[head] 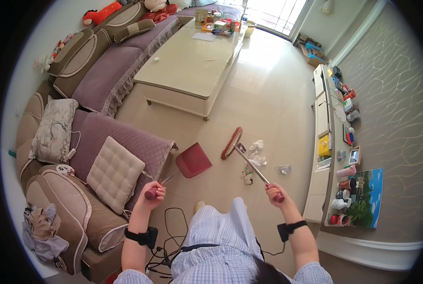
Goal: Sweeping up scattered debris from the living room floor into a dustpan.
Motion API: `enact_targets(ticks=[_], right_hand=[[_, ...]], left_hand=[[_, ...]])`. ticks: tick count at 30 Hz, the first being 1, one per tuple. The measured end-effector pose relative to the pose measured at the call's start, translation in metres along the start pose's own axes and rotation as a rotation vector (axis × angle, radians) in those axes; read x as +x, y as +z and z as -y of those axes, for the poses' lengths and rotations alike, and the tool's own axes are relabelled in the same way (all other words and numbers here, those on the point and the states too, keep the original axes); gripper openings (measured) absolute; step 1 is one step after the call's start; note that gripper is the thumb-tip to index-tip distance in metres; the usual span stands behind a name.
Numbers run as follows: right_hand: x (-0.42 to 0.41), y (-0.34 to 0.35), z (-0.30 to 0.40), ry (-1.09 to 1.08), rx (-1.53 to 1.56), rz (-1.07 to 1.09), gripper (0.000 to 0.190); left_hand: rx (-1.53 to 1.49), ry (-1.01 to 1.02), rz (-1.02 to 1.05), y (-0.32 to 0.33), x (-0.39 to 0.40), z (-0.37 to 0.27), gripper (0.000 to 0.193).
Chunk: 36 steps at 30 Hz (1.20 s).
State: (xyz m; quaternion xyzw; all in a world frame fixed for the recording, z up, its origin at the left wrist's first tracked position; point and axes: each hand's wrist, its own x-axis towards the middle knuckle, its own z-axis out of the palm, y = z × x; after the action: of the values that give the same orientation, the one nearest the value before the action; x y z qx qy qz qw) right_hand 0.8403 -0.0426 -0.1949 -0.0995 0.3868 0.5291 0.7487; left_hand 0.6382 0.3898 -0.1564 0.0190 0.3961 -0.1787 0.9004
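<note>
My left hand grips the handle of a red dustpan, whose pan hangs over or rests on the floor beside the sofa's corner; I cannot tell which. In my right hand is the metal handle of a broom with a reddish bristle head. Just right of the broom head lies a scatter of litter on the tiles: crumpled white paper or tissue, a dark wrapper and small dark scraps. A crumpled clear wrapper sits apart, farther right.
A glass-topped coffee table stands ahead, with packages at its far end. The purple-covered sofa lines the left, bearing a tufted cushion. A low white cabinet runs along the right wall. Black cables hang beside my legs.
</note>
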Motion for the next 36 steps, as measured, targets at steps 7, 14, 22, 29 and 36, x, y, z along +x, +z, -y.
enact_targets(ticks=[7, 14, 22, 29, 36], right_hand=[[0.015, -0.037, 0.080, 0.070, 0.393, 0.213, 0.015], [-0.083, -0.139, 0.105, 0.015, 0.492, 0.201, 0.022], [-0.160, -0.162, 0.070, 0.051, 0.411, 0.187, 0.022], [-0.171, -0.108, 0.092, 0.096, 0.361, 0.133, 0.013], [-0.047, -0.066, 0.153, 0.053, 0.447, 0.287, 0.017]], left_hand=[[0.005, 0.030, -0.117, 0.027, 0.024, 0.058, 0.011], [0.042, 0.059, -0.176, 0.037, 0.051, 0.092, 0.013], [0.140, -0.031, -0.233, 0.066, 0.090, 0.098, 0.013], [0.151, -0.079, -0.235, 0.065, 0.115, 0.087, 0.016], [0.074, -0.177, -0.216, 0.058, 0.121, 0.066, 0.022]])
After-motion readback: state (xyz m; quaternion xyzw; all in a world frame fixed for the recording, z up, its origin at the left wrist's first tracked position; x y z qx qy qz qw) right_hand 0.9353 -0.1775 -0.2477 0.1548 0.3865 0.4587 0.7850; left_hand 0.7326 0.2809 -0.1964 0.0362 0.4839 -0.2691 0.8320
